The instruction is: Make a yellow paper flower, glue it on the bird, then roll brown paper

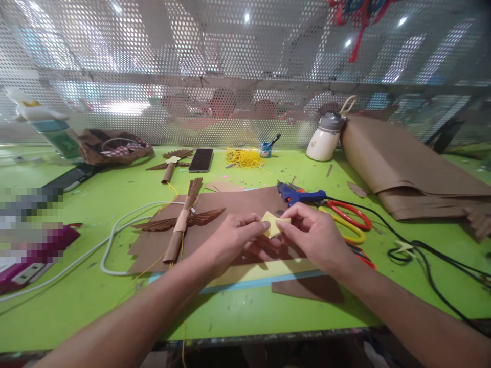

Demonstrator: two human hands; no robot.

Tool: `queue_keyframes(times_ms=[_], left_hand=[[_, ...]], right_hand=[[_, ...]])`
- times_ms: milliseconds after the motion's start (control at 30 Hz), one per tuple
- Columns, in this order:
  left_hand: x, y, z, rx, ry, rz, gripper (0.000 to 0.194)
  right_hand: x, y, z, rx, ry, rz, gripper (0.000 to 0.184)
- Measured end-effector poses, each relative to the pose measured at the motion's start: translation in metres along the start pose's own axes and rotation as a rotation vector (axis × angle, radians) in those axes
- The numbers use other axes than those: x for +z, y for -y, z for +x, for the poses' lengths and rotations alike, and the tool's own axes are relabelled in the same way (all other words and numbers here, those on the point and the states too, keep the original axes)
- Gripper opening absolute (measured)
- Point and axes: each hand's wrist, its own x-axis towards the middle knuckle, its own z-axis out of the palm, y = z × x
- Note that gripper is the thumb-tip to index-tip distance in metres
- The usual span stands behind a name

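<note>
Between my two hands is a small piece of folded yellow paper (271, 225), pinched from both sides. The fingers of my left hand (240, 235) close on its left edge, thumb on top. My right hand (314, 232) grips its right edge with thumb and fingers. Beneath them lies a brown paper sheet (233, 204) over yellow and light blue sheets (226, 282). Left of my hands rests a rolled brown paper figure (180, 225) with pleated wings and yellow string. Just beyond my right hand is a blue glue gun (301, 195).
Scissors with red and yellow handles (355, 217) lie right of my hands, near a black cord (422, 250). A phone (201, 160), yellow string pile (243, 158), blue jar (265, 149) and white bottle (325, 138) stand behind. Large brown paper (406, 158) is at right; a purple power strip (42, 260) at left.
</note>
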Motion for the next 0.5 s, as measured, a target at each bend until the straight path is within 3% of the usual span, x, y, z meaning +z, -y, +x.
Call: queue_keyframes(times_ms=[300,500], left_hand=[[0.0055,0.0052,0.0055,0.019,-0.097,0.036,0.03],[0.0032,0.0085,0.0072,0.031,-0.081,0.036,0.028]], right_hand=[[0.0018,-0.0024,-0.0002,0.003,-0.003,-0.029,0.014],[0.0031,-0.0031,-0.0005,0.005,-0.002,-0.006,0.014]])
